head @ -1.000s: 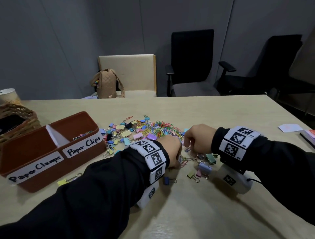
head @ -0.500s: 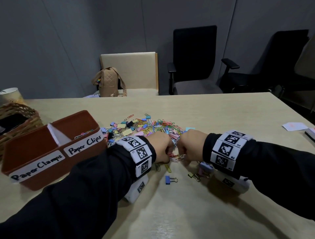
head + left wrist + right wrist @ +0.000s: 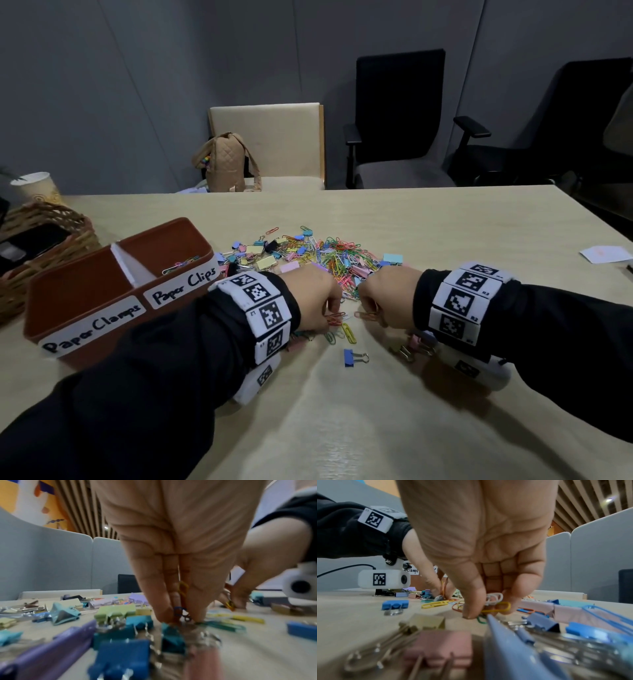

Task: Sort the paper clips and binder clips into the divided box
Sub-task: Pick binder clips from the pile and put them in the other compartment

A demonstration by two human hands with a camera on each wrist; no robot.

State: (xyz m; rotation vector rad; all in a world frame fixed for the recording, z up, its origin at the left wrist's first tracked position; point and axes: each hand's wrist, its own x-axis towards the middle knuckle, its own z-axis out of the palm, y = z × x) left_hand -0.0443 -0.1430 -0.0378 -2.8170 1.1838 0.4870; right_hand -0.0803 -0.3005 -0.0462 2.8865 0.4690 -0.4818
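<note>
We see both hands down at the near edge of the clip pile (image 3: pixel 318 257) on the pale table (image 3: pixel 445 240), knuckles almost meeting. The left hand (image 3: pixel 313 301) has its fingers pressed together and pinches a small bunch of paper clips (image 3: pixel 182 601), orange and blue ones showing between the fingertips in the left wrist view. The right hand (image 3: pixel 385 296) curls its thumb and fingers around a few paper clips too, a white one and a yellow one (image 3: pixel 498 607) clear in the right wrist view.

The divided box (image 3: pixel 85 308) sits to the left of the pile, just beside the left forearm. Its nearer section is labelled "Paper Clamps" and its farther one "Paper Clips"; a few paper clips (image 3: pixel 181 265) already lie in the farther section.

Loose binder clips crowd the space under both wrists. A blue binder clip (image 3: pixel 351 358) lies alone on the table between the forearms, and a pink binder clip (image 3: pixel 440 647) with other clips sits under the right wrist, close to the camera. A yellow paper clip (image 3: pixel 348 333) lies just below the left fingers.

Farther off, a wicker basket (image 3: pixel 44 233) and a paper cup (image 3: pixel 36 186) stand at the left edge, a white card (image 3: pixel 604 254) at the right, and a tan backpack (image 3: pixel 224 162) rests on a cream chair (image 3: pixel 274 137) behind the table.
</note>
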